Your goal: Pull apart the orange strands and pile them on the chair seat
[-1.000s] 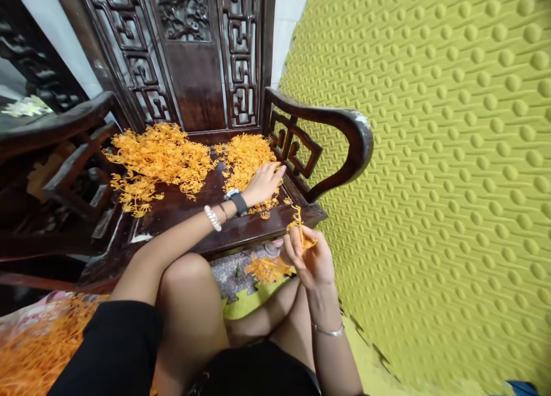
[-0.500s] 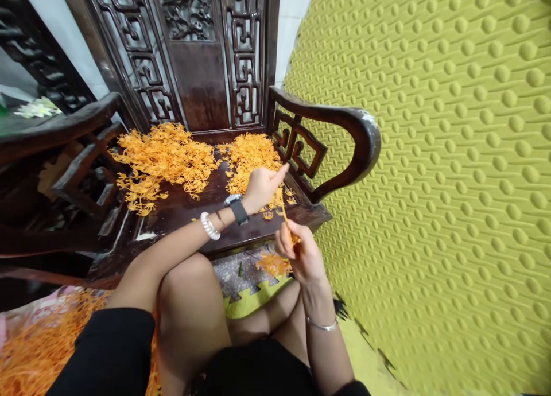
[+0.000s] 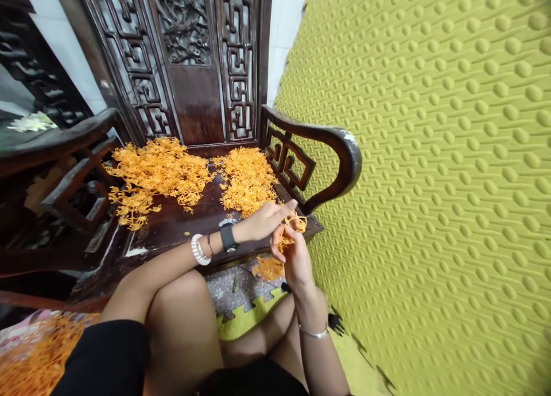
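Observation:
My left hand (image 3: 267, 219) and my right hand (image 3: 291, 253) meet at the front right corner of a dark carved wooden chair seat (image 3: 181, 221). Both pinch a small bunch of orange strands (image 3: 291, 228) between their fingertips. Two heaps of the same orange strands lie on the seat: a larger left heap (image 3: 157, 171) and a right heap (image 3: 247, 178) just behind my left hand. A smaller orange clump (image 3: 268, 267) lies on the floor below the hands. My left wrist wears a dark watch and a white bead bracelet.
The chair's curved right armrest (image 3: 331, 155) rises beside my hands. A yellow-green bumpy foam mat (image 3: 430, 172) stands as a wall on the right. More orange strands (image 3: 30, 358) pile at the lower left by my knee. Another dark chair (image 3: 55, 160) stands left.
My left hand left the right heap on the seat and came back toward me to join my right hand, which rose to the seat's corner; both now hold the strand bunch.

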A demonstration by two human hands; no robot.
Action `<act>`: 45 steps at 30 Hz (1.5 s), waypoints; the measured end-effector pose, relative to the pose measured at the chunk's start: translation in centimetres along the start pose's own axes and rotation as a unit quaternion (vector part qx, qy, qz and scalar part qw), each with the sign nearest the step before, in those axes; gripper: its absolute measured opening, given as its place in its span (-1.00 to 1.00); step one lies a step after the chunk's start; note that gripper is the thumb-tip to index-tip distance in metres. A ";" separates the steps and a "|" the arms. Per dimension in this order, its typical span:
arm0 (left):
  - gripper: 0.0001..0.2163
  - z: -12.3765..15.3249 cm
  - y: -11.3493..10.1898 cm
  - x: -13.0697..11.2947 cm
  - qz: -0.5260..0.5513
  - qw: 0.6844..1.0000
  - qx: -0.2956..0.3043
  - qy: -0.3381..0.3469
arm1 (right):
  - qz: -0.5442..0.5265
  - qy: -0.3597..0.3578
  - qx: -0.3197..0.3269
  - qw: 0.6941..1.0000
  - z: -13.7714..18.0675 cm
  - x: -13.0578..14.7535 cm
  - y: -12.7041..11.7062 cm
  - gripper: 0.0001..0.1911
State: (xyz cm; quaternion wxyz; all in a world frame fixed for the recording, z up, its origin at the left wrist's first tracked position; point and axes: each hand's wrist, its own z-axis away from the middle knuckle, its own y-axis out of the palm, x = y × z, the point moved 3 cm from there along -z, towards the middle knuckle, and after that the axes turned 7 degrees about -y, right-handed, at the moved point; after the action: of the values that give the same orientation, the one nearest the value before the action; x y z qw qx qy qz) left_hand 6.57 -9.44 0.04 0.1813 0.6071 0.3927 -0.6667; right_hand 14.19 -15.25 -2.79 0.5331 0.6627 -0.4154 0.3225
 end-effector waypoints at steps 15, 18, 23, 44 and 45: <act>-0.42 -0.5 2.1 0.9 0.421 0.890 0.151 -0.092 | -0.132 0.061 0.134 0.980 1.2 1.0 0.1 -0.57; -0.41 -0.6 2.4 0.4 0.434 0.883 0.168 -0.068 | -0.152 0.053 0.143 0.977 1.7 0.7 0.3 -0.55; -0.39 -0.3 1.9 0.3 0.288 0.955 -0.024 -0.071 | -0.191 0.059 0.150 0.968 1.8 0.6 0.9 -0.54; -0.61 -4.1 -11.1 6.5 -0.320 0.870 -0.370 -0.069 | -0.075 0.038 -0.013 0.996 3.6 1.8 2.0 -0.65; -0.64 -3.8 -10.4 5.9 -0.305 0.875 -0.375 -0.037 | -0.066 0.027 -0.031 0.997 3.6 1.6 1.7 -0.68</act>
State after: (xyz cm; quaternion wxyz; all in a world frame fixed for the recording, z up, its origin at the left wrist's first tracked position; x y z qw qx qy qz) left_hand 0.47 1.34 -2.26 0.1977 0.3183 0.7717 -0.5139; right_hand 13.29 -19.20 -1.47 0.5844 0.6631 -0.3659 0.2915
